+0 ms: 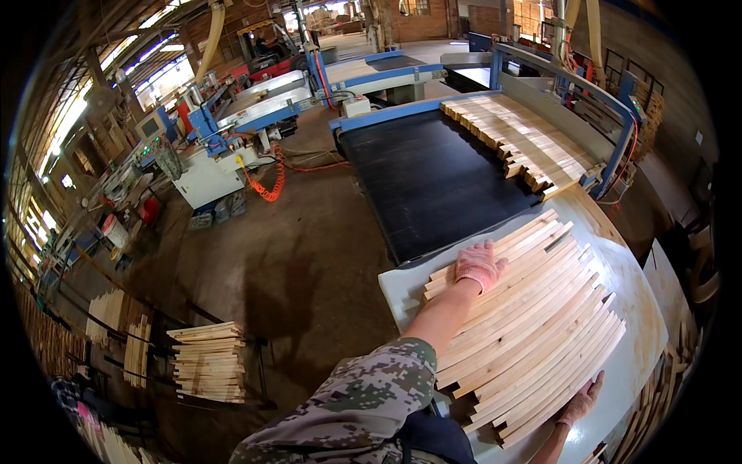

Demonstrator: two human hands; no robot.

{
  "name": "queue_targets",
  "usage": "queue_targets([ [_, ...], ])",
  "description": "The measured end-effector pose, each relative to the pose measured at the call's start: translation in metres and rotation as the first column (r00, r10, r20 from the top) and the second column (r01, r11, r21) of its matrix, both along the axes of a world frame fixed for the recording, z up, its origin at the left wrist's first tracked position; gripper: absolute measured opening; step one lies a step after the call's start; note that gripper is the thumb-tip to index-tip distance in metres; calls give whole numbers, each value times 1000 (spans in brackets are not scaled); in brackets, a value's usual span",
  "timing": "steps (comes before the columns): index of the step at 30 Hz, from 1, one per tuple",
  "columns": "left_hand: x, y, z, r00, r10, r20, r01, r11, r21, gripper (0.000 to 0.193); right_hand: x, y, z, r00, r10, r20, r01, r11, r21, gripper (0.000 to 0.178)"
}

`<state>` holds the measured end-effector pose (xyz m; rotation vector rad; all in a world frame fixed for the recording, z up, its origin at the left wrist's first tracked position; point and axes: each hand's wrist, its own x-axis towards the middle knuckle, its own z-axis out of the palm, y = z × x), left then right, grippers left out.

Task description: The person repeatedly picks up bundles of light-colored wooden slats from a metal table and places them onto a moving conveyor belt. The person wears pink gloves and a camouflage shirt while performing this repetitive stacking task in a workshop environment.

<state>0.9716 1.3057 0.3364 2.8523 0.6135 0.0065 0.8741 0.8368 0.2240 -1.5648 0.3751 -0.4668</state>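
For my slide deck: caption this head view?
Gloved left hand and right hand press a row of wooden slats on a table.

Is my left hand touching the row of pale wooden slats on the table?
Touching. The head view shows the gloved left hand lying flat on the row of pale wooden slats, no gap visible.

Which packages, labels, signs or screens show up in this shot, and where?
Control screen: small grey boxed panel with a dark display, on a post at the blue and white machine, upper left.
Small pale plate: on the dark wall, far right; too small to make out.
No packages visible.
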Motion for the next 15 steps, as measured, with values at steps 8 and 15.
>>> queue_targets([
  [8, 0, 3, 3, 1000, 4, -19, -5, 999, -51, 84, 2, -2, -8, 999, -10, 31, 12, 998, -56, 55],
  [15, -4, 3, 8, 999, -1, -36, -1, 997, -75, 85, 1, 0, -4, 1000, -23, -10, 22, 992, -128, 55],
])
